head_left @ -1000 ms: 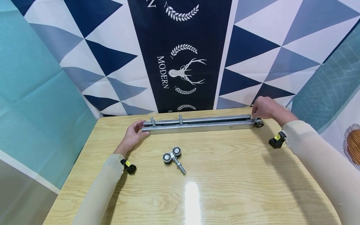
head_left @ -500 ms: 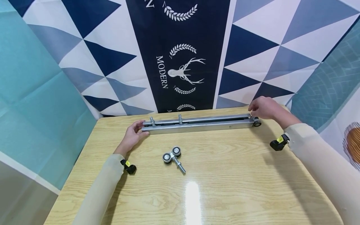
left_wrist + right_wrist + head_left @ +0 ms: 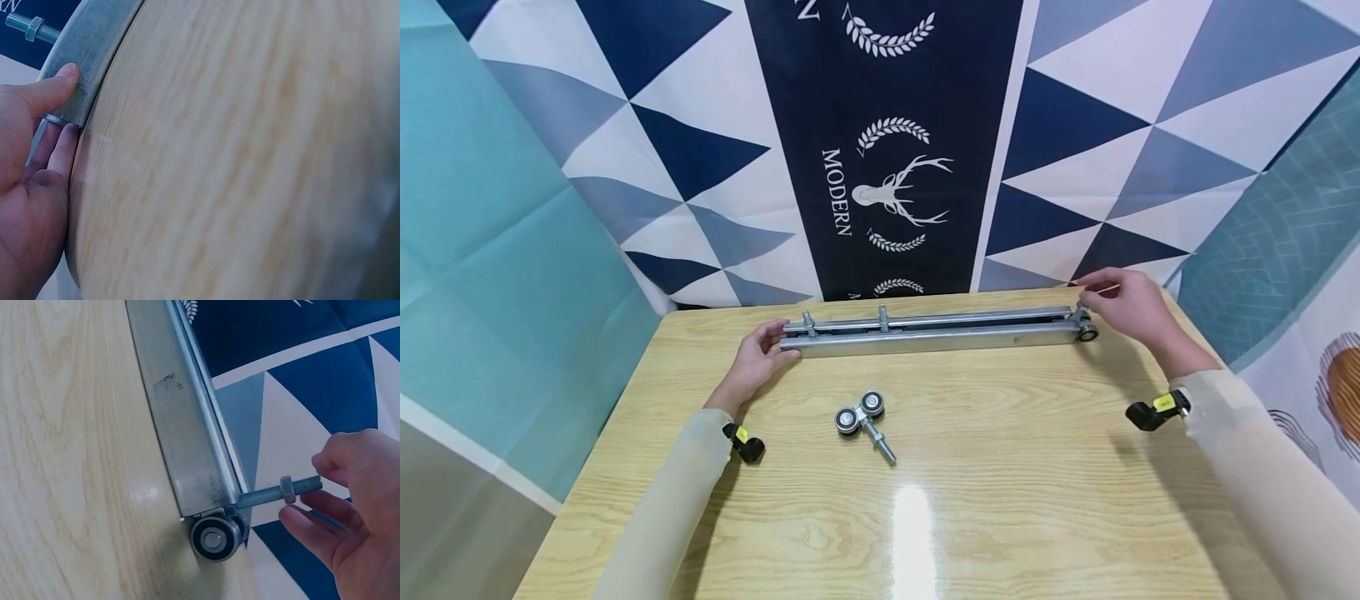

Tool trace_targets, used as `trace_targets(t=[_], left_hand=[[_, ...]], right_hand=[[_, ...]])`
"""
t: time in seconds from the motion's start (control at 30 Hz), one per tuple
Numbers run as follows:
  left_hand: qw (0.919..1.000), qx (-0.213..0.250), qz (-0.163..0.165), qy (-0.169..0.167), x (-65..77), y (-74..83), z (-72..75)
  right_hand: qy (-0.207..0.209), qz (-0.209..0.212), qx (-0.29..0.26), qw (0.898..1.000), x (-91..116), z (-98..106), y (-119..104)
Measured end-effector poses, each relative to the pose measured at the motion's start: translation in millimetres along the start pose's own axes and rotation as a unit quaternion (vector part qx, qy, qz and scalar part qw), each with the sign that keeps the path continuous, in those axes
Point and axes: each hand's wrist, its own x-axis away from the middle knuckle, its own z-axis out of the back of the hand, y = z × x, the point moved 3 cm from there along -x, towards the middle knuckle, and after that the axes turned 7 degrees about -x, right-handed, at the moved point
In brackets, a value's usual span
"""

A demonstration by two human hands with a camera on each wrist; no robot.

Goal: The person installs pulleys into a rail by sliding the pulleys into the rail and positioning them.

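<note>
A long metal rail [image 3: 925, 341] with a slot along its top lies across the back of the table. My left hand [image 3: 752, 362] grips its left end, thumb [image 3: 65, 78] on the front face and fingertips at the end opening. Two bolts [image 3: 882, 317] of trollies inside stand up through the slot. At the right end sits another roller trolley [image 3: 214, 538], with one wheel pair outside the rail; its other wheels are hidden. My right hand [image 3: 1131, 308] is around the nut-fitted bolt [image 3: 269, 495], fingers parted, a fingertip close against the bolt.
A loose roller trolley [image 3: 872, 405] with its bolt lies on the wooden table [image 3: 1000, 467] in front of the rail. A patterned cloth [image 3: 700, 150] hangs right behind the table's back edge.
My right hand has moved slightly back to the right and loosened its fingers; the trolley's bolt now shows upright. The left hand and the loose trolley have stayed put.
</note>
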Motion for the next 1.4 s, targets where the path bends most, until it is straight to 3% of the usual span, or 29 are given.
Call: trace_targets(t=[0.27, 0.5, 0.9, 1.4], left_hand=[[1.0, 0.008, -0.002, -0.004, 1.5, -0.4, -0.3], [1.0, 0.0, -0.001, -0.006, 2.6, -1.4, 0.0], [0.9999, -0.004, -0.008, -0.007, 2.6, -2.6, 0.5], [0.9999, 0.011, -0.011, -0.007, 0.6, -0.5, 0.5]], right_hand=[[0.034, -0.044, -0.055, 0.997, 1.5, -3.2, 11.5], [0.059, -0.051, -0.055, 0.995, 2.0, -6.9, 14.0], [0.056, -0.057, -0.089, 0.993, 4.6, -12.3, 3.8], [0.052, -0.042, -0.088, 0.994, 1.5, -23.1, -9.5]])
